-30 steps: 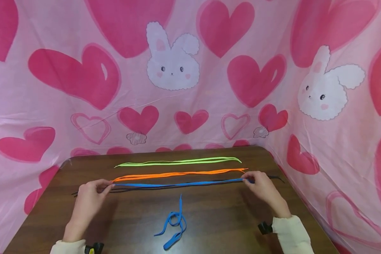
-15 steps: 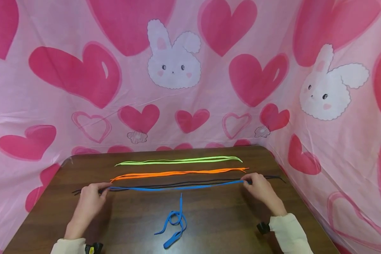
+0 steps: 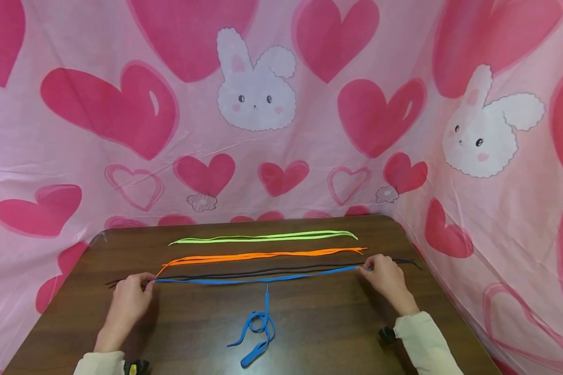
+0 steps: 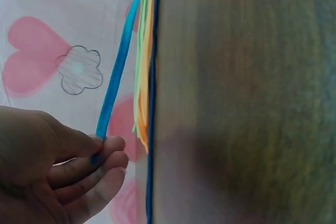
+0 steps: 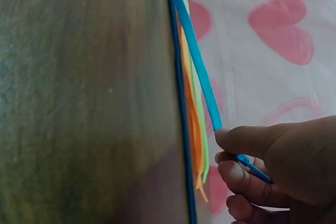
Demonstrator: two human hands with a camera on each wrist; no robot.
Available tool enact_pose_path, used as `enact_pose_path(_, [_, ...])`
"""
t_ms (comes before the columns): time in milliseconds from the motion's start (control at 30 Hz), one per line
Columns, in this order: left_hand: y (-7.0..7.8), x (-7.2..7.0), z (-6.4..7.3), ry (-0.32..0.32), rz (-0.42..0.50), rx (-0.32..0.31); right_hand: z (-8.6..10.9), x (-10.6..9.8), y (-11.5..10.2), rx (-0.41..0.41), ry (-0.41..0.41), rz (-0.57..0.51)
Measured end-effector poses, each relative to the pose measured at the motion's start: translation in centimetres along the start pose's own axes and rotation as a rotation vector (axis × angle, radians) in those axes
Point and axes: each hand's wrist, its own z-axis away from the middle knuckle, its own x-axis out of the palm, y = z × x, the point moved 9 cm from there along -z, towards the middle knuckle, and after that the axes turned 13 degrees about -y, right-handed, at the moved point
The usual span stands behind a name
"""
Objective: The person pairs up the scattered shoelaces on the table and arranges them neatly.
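A flat blue shoelace (image 3: 262, 280) is stretched left to right between both hands. My left hand (image 3: 132, 299) pinches its left end between thumb and fingers, as the left wrist view shows on the lace (image 4: 118, 72). My right hand (image 3: 386, 278) pinches it near the right end, and a short tail (image 5: 257, 171) lies behind the thumb. Both wrist views show the lace raised off the table. Just behind it lies a long black shoelace (image 3: 244, 273). A second blue lace (image 3: 267, 299) lies loosely looped in front.
Farther back, an orange lace bundle (image 3: 272, 254) and a yellow-green one (image 3: 262, 241) lie roughly parallel on the brown wooden table (image 3: 328, 323). Pink cloth with hearts and rabbits (image 3: 309, 130) hangs behind the table and along its right side.
The stretched blue lace has come nearer, from over the black lace to in front of it. My left hand has shifted slightly left and nearer; the right hand also moved a little nearer.
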Motion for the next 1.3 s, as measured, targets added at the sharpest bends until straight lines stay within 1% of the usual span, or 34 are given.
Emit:
enact_pose_path(67, [-0.2,0.3,-0.1,-0.016,-0.002,0.0,-0.1,0.3,0.3,0.002,-0.01,-0.006])
enact_pose_path(133, [-0.3,0.4,-0.2,-0.014,-0.008,0.005,-0.2,0.7,0.5,0.005,-0.026,-0.01])
enact_pose_path(267, [-0.6,0.7,-0.2,-0.029,-0.012,-0.012,-0.3,1.2,0.8,0.007,-0.067,-0.004])
enact_pose_path(467, [-1.4,1.6,-0.5,-0.129,-0.015,-0.067,-0.2,1.5,1.1,0.002,-0.083,0.029])
enact_pose_path(600, [-1.7,1.9,-0.5,-0.161,-0.018,-0.078,0.0,1.5,1.2,-0.009,-0.093,0.034])
enact_pose_path(700, [-1.8,2.0,-0.4,-0.166,-0.015,-0.07,0.0,1.4,1.3,-0.021,-0.098,0.037])
enact_pose_path(933, [-1.7,1.8,0.1,-0.14,-0.025,-0.04,0.2,0.9,2.0,-0.026,-0.083,-0.005])
enact_pose_path(1167, [-1.7,1.9,0.3,-0.153,-0.027,-0.051,0.5,1.0,2.7,-0.002,-0.106,-0.011])
enact_pose_path(1300, [-1.4,2.0,0.2,-0.148,-0.029,-0.038,0.6,0.8,2.7,-0.008,-0.098,-0.001])
